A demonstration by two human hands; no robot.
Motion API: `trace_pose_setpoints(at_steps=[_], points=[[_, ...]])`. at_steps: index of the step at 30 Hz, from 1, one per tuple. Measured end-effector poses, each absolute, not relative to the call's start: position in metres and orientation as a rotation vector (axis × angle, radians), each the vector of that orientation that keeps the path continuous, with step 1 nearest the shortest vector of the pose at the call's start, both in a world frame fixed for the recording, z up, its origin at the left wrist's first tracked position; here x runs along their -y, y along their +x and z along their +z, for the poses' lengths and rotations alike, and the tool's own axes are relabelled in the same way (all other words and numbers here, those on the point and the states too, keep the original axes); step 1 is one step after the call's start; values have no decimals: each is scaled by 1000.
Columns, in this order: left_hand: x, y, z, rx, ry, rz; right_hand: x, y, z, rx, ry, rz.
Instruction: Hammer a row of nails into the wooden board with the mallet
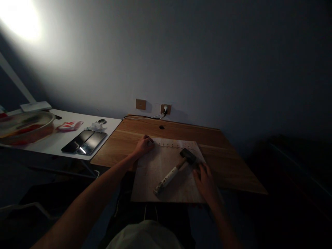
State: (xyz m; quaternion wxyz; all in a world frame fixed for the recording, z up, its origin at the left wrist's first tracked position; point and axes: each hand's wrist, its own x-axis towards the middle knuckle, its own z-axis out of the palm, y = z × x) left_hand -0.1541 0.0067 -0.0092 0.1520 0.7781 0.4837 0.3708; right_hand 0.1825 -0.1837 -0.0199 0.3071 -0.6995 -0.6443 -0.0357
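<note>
A pale square wooden board [149,178] lies partly on the desk and juts past its front edge. Several small nails [167,145] stand in a row along its far side. Diagonally across the board rests a club hammer [169,175] with a dark head and a worn white handle. At the board's far left corner is my left hand [144,146], its fingers bent together; whatever they pinch is too small to make out. My right hand [204,178] lies over the right edge with fingers apart, beside the hammer head and not gripping it.
The brown wooden desk [223,148] meets a wall with two sockets, one holding a plugged cable [166,109]. Left, a white table [59,148] carries two phones [89,142], a red-and-white packet [70,126], crumpled plastic and a large round clear container [28,129].
</note>
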Motion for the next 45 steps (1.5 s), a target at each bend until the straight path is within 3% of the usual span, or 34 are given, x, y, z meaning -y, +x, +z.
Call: trace_pose_setpoints(at_steps=[45], points=[[3,-153,6,-1201,2457,917,186,181,-17,1773,-1919,-185]])
